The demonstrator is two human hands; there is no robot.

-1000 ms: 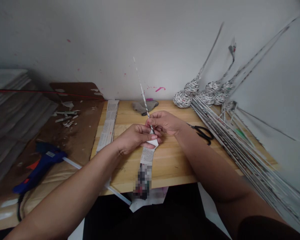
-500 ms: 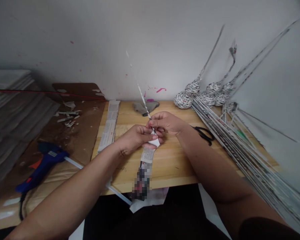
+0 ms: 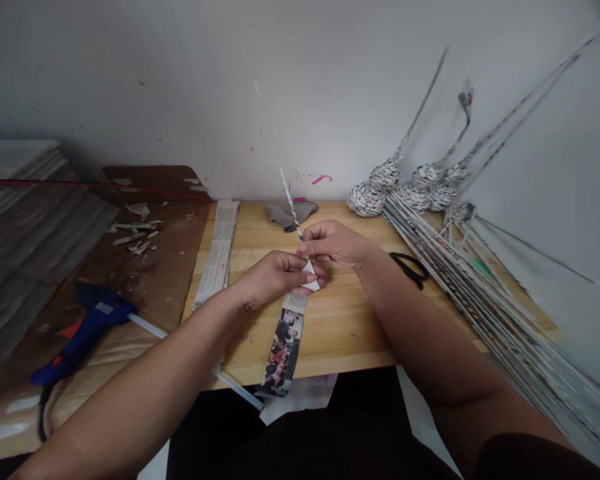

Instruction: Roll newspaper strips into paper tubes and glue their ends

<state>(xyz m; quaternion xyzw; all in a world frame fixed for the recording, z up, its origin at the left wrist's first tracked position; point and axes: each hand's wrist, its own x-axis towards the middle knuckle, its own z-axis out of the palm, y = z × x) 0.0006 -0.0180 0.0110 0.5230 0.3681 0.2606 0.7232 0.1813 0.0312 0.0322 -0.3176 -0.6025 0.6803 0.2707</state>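
Between my hands is a newspaper strip (image 3: 284, 347), rolled at its upper end into a thin paper tube (image 3: 287, 190) that points up and to the left toward the wall. My left hand (image 3: 275, 275) is closed on the strip where it turns into the roll, its thumb on a white folded part. Just above, my right hand (image 3: 333, 245) pinches the lower end of the tube with thumb and fingers. The strip's printed tail hangs down past the table's front edge. Some of my fingertips are hidden behind the paper.
Flat newspaper strips (image 3: 220, 253) lie left of my hands, with a blue glue gun (image 3: 85, 340) farther left. A grey cloth (image 3: 291, 215) is at the back. Black-handled scissors (image 3: 410, 267), a bundle of paper tubes (image 3: 460, 300) and woven paper gourds (image 3: 367, 199) stand right.
The strip's tail has shortened slightly below my left hand, and the tube's tip sits a little higher. Both hands keep their grip in nearly the same place.
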